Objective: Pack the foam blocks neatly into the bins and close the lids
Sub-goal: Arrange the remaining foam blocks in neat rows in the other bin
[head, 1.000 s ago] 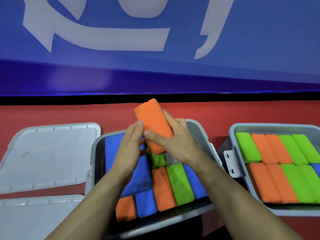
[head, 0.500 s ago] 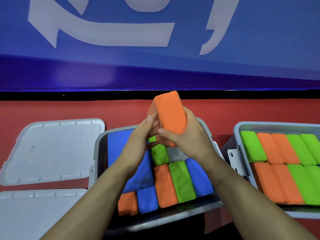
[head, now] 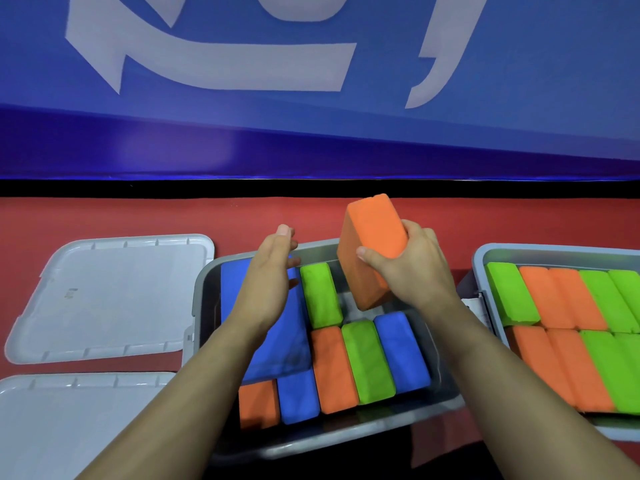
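My right hand (head: 408, 268) grips an orange foam block (head: 370, 244), held tilted above the far right part of the middle grey bin (head: 207, 289). My left hand (head: 273, 268) is open, fingers apart, hovering over a large blue block (head: 277, 341) in that bin. The bin also holds a green block (head: 320, 294) at the back and a front row of orange, blue, orange, green and blue blocks (head: 367, 362). A gap of bare bin floor shows under the held block.
A second grey bin (head: 485, 254) at the right holds rows of green and orange blocks. Two grey lids lie on the red surface at the left, one at the back (head: 110, 296) and one nearer me (head: 69, 424). A blue wall stands behind.
My left hand let go of the orange block and drew left over the blue block. My right hand carried the block to the right, over the bin's far right part.
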